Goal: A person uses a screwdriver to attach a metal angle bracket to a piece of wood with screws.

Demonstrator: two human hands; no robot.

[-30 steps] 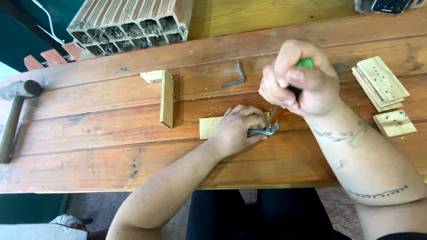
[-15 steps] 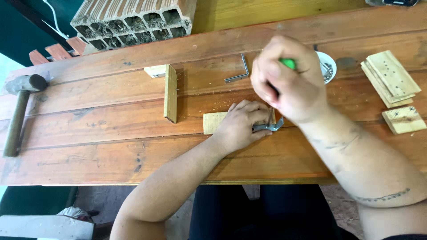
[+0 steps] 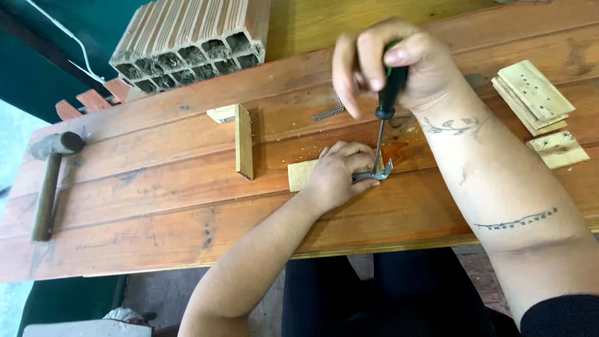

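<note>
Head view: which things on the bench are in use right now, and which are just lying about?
In use: screwdriver in right hand; metal bracket and small wood block under left hand.
Lying about: hammer, hollow brick, wooden L-piece, spare bracket, stacked wood pieces.

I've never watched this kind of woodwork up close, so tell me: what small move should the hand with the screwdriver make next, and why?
Probably a steady turn with downward pressure. The right hand holds the screwdriver nearly upright, its tip down at the metal bracket, which the left hand pins onto the small wood block. Whether a screw sits under the tip cannot be seen.
</note>
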